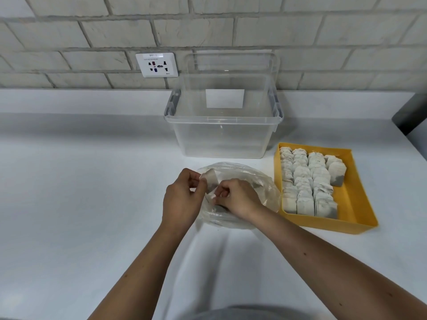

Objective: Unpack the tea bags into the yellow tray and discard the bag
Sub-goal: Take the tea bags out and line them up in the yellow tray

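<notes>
On the far left of the tiled wall, a white wall socket [157, 65] is sitting just above the white counter [80, 181]. Moving rightward, the left hand [182, 199] is hovering over the counter's middle with its fingers curled, thumb and fingertips pinching the upper edge of a single tea bag [211, 179]. Just beside it, the right hand [238, 197] is also curling its fingers and pinching the lower part of that same tea bag, so the two hands are nearly touching, with the tea bag held between them. Both hands are working over the mouth of a crumpled clear plastic bag [261, 181], which is lying flat on the counter beneath them; whether more is lying inside it cannot be told. Behind the plastic bag, a clear storage bin [223, 135] is standing open against the wall, a white label showing through it. To the right, near the plastic bag but apart from it, the yellow tray [351, 204] is resting on the counter, and packed rows of tea bags [307, 181] are filling its left and middle portion, leaving its right strip bare. At the far right edge, a dark object [409, 116] is poking into view.
</notes>
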Demonstrator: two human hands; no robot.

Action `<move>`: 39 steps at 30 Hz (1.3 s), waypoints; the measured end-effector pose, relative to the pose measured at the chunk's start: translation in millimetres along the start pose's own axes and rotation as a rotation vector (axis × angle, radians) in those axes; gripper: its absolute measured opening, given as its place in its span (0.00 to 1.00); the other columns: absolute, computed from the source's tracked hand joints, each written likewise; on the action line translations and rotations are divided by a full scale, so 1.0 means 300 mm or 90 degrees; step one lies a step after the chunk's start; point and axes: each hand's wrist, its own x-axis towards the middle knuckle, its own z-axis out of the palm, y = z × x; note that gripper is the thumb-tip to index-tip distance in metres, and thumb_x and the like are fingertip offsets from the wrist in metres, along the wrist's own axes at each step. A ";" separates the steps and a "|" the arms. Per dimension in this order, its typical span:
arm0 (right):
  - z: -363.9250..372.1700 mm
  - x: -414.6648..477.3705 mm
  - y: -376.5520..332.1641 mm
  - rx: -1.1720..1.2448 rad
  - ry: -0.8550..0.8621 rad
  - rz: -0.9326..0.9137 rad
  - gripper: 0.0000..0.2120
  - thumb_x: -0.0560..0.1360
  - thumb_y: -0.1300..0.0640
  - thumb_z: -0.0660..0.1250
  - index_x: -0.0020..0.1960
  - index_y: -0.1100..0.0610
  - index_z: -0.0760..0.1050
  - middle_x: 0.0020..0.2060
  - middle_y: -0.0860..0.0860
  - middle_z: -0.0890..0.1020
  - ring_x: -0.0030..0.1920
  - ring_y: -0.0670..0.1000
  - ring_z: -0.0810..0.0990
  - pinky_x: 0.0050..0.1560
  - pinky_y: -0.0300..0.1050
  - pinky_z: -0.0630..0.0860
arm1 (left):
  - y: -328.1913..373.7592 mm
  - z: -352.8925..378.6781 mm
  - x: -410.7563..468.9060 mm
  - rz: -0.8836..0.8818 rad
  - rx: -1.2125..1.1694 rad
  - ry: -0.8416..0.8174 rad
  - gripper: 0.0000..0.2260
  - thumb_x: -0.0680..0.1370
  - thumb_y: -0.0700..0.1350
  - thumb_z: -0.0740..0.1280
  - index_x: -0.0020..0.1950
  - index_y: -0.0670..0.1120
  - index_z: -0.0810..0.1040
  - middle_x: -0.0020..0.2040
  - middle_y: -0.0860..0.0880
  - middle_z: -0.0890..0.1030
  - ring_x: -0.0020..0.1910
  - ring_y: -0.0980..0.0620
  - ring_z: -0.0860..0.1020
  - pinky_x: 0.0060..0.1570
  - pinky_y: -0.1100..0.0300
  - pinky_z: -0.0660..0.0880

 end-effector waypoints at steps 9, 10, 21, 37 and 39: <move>-0.197 -0.080 0.013 0.047 0.067 -0.044 0.06 0.68 0.54 0.77 0.39 0.52 0.81 0.32 0.42 0.80 0.33 0.41 0.77 0.39 0.38 0.74 | -0.006 -0.018 0.020 -0.031 -0.002 -0.005 0.04 0.79 0.46 0.64 0.46 0.48 0.73 0.37 0.54 0.80 0.31 0.58 0.74 0.31 0.63 0.67; -0.217 -0.088 0.015 0.076 0.050 -0.041 0.06 0.69 0.54 0.77 0.40 0.53 0.81 0.32 0.44 0.80 0.33 0.42 0.77 0.40 0.39 0.74 | -0.002 -0.020 0.022 -0.031 -0.016 -0.009 0.03 0.79 0.45 0.65 0.46 0.47 0.73 0.35 0.52 0.81 0.31 0.56 0.74 0.30 0.65 0.67; -0.328 -0.088 -0.078 0.154 -0.185 -0.097 0.04 0.73 0.57 0.73 0.45 0.56 0.80 0.39 0.54 0.84 0.39 0.47 0.80 0.45 0.49 0.78 | 0.031 -0.007 0.029 -0.065 -0.215 -0.127 0.03 0.80 0.42 0.67 0.51 0.46 0.80 0.38 0.46 0.86 0.42 0.47 0.85 0.51 0.48 0.83; -0.170 -0.038 -0.037 0.086 -0.004 -0.033 0.02 0.76 0.58 0.69 0.44 0.56 0.79 0.34 0.48 0.82 0.30 0.46 0.79 0.37 0.43 0.78 | 0.000 -0.008 0.043 -0.106 -0.225 -0.047 0.03 0.79 0.40 0.68 0.50 0.42 0.81 0.25 0.55 0.76 0.32 0.55 0.79 0.43 0.56 0.83; -0.131 -0.042 -0.002 -0.070 -0.062 -0.043 0.05 0.73 0.55 0.72 0.48 0.54 0.79 0.42 0.47 0.81 0.42 0.47 0.79 0.47 0.44 0.76 | -0.013 -0.011 0.049 -0.101 -0.201 -0.031 0.03 0.78 0.41 0.68 0.49 0.43 0.81 0.27 0.55 0.78 0.32 0.56 0.80 0.44 0.55 0.83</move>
